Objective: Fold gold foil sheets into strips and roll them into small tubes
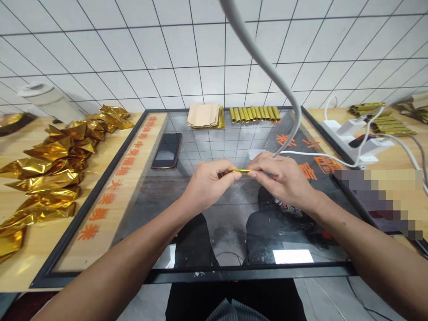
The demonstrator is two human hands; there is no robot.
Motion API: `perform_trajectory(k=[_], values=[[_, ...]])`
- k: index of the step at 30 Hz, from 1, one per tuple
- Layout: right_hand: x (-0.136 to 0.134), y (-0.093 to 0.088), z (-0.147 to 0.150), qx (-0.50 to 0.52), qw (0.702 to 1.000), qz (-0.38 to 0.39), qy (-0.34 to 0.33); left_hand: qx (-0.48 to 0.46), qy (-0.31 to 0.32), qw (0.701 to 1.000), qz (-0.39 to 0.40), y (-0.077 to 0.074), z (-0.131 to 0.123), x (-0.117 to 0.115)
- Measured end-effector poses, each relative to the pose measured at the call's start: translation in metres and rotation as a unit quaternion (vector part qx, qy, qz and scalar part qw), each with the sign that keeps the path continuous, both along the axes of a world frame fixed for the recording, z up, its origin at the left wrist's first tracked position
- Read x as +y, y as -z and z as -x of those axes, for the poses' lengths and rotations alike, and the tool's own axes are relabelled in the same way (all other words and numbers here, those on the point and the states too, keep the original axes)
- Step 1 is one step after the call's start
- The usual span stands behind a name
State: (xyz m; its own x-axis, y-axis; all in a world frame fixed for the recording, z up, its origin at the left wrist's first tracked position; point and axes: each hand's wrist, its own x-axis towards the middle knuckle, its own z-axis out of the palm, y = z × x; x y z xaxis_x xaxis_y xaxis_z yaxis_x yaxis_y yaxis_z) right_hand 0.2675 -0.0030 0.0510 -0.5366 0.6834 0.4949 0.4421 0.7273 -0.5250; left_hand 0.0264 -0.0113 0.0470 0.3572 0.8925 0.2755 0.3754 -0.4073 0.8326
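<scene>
A thin gold strip (242, 170) is held level above the glass panel (200, 187), between my two hands. My left hand (214, 180) pinches its left end between thumb and fingers. At the other end, my right hand (279, 176) grips it the same way. Beyond the hands lie a stack of tan paper sheets (203, 115) and a row of rolled gold tubes (254, 114), both near the far edge of the black-framed glass.
Folded gold foil pieces (53, 167) cover the left side, near a white bottle (50, 100). A phone (167, 150) lies on the glass. A grey flexible arm (267, 67) hangs down ahead. At right are a power strip (344, 140), cables and more gold rolls (384, 120).
</scene>
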Motion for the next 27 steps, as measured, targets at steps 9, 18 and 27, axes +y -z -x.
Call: perform_trajectory(k=[9,18,27], values=[[-0.0060,-0.0068,0.0037,0.004,0.997,0.066,-0.040,-0.011,0.069,0.997,0.023,-0.0038,0.0008,-0.0013],[-0.0070,-0.0056,0.0052,0.045,0.994,0.096,-0.023,-0.100,0.080,0.986,0.105,-0.0036,-0.0016,0.0033],[-0.0076,-0.0075,0.0063,0.073,0.990,0.122,-0.017,-0.052,0.055,0.995,0.058,-0.0070,-0.0016,-0.0017]])
